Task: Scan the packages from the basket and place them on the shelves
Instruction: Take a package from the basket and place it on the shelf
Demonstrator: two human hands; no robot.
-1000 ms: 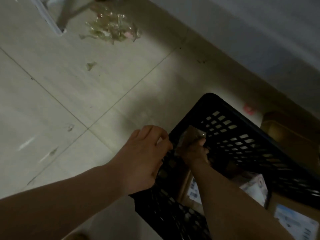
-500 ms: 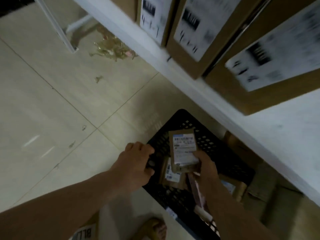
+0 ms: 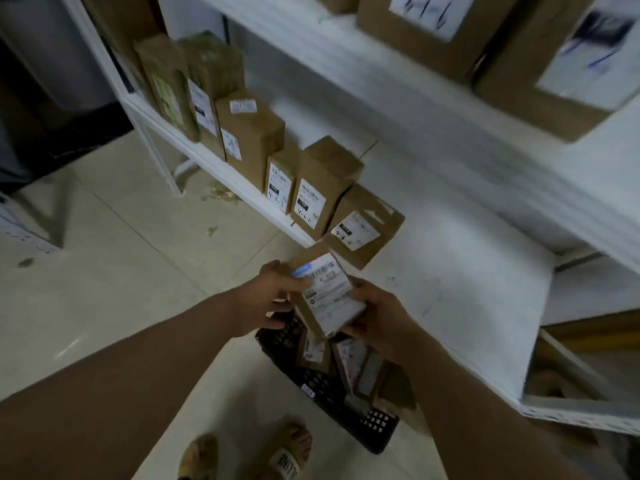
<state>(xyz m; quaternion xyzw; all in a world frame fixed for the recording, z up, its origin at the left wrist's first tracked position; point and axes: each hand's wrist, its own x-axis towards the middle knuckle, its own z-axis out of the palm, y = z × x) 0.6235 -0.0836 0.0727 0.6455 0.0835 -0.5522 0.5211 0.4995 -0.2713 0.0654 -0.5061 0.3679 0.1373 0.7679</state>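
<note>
We are now facing the white shelf (image 3: 467,271) full on, where half a second ago only its edge was crossing the top of the view. Its bare board is stretching out ahead of us, with a row of brown labelled boxes (image 3: 249,133) standing upright along its left part. Larger boxes (image 3: 433,29) are sitting on the board above.

The black basket (image 3: 377,427) is resting on the floor under the hands, with several other packages (image 3: 356,365) standing in it. It is no longer being gripped, since the left hand (image 3: 266,299) is now off its rim.

The small labelled package (image 3: 327,292) is riding higher than before, clear above the basket and near the shelf's front edge, label facing us. The right hand (image 3: 377,317) is clasping its lower right end. The left hand is now holding its upper left edge, fingers curled against it.
</note>
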